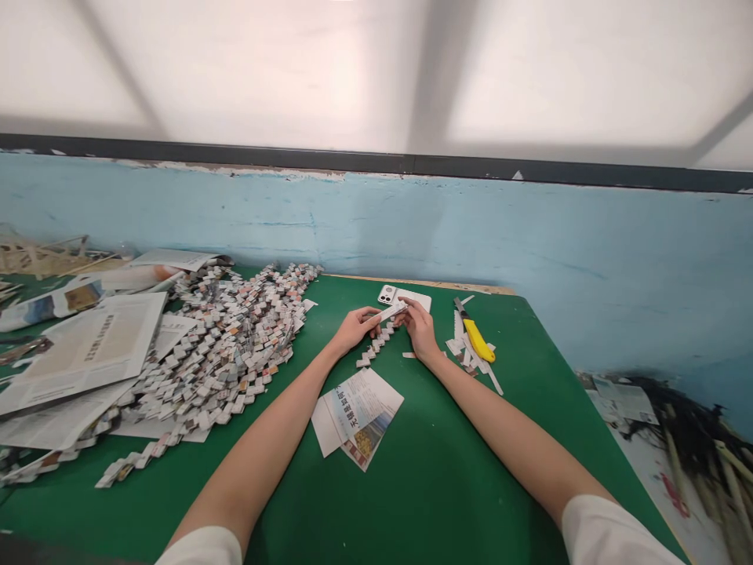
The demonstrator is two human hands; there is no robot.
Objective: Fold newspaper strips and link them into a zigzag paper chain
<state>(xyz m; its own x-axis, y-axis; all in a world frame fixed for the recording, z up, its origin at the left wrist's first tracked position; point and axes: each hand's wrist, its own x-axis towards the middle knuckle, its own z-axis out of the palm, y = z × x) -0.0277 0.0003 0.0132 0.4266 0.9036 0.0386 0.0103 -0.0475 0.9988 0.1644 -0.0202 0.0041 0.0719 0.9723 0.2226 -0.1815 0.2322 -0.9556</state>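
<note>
Between my two hands is a narrow folded paper strip (389, 311). My left hand (355, 328) grips its left end, with fingers closed. The fingers of my right hand (417, 326) pinch its right end. Just below the strip, a short zigzag chain of folded paper (375, 345) slants down to the left; whether a hand also touches it I cannot tell. A white phone (419, 298) lies behind my right hand, partly covered by it. Nearer to me, a few cut newspaper pieces (358, 412) overlap on the green table.
A large heap of folded paper chains (235, 345) covers the table's left side, beside newspaper sheets (88, 353). On the right, a knife with a yellow handle (479, 341) rests on loose paper strips (462, 353). The green table (459, 486) meets a blue wall (264, 212) at the back.
</note>
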